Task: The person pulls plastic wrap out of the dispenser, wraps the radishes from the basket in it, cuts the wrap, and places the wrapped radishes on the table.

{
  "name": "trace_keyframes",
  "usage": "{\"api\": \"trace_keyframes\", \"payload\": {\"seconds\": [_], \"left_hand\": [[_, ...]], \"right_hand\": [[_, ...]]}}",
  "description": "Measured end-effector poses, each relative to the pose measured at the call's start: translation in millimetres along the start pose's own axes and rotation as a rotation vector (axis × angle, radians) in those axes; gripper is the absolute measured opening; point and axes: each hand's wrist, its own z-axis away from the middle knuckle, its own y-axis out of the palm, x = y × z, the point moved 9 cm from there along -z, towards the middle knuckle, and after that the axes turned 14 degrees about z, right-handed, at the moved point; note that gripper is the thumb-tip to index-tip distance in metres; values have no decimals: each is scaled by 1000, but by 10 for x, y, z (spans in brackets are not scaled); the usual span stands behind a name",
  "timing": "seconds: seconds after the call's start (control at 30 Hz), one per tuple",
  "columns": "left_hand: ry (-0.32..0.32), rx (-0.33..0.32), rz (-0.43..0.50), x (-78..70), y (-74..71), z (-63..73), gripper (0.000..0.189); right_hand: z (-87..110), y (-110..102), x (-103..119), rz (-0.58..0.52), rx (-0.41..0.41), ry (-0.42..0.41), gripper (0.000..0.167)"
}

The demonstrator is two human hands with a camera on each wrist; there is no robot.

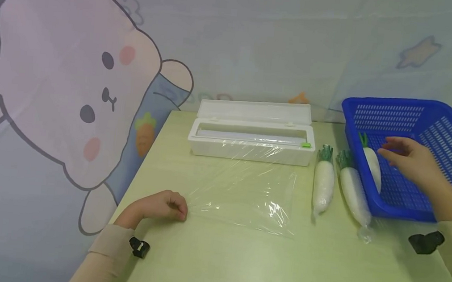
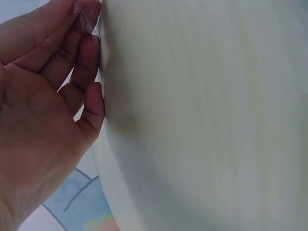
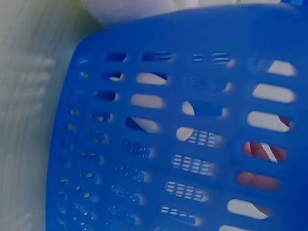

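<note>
My left hand [image 1: 162, 205] pinches the near left corner of a sheet of clear cling film [image 1: 241, 200], low over the table. Bunched film [image 2: 88, 17] shows between its fingertips in the left wrist view. The sheet stretches from a white cling film dispenser [image 1: 249, 152] whose lid stands up and whose roll shows inside. Over a blue plastic basket [image 1: 401, 213], my right hand [image 1: 419, 167] has its fingers bent, thumb apart, holding nothing visible. Just left of its fingertips, a white radish [image 1: 373, 169] with a green top leans against the basket's inner wall.
Two film-wrapped radishes, one [image 1: 324, 183] nearer the dispenser and another [image 1: 353, 194] against the basket, lie on the pale green table [image 1: 239, 267]. A green slider [image 1: 305, 145] sits on the dispenser's edge. Behind stands a cloth [image 1: 258, 49] printed with cartoons.
</note>
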Motion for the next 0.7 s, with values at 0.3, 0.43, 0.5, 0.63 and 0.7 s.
{"api": "trace_keyframes", "payload": {"seconds": [0.3, 0.43, 0.5, 0.63, 0.7], "left_hand": [[-35, -27, -5, 23, 21, 98, 5], [-16, -4, -5, -40, 48, 4, 5], [-17, 0, 1, -60, 46, -48, 5], [-24, -1, 8, -80, 41, -139, 4], [-23, 7, 9, -89, 51, -200, 3]], "right_hand": [[-250, 217, -108, 29, 107, -53, 76], [-436, 339, -556, 98, 113, -31, 85], [-570, 423, -846, 143, 103, -16, 93], [-686, 521, -1160, 203, 124, 22, 102], [-598, 489, -1143, 215, 160, 48, 97]]}}
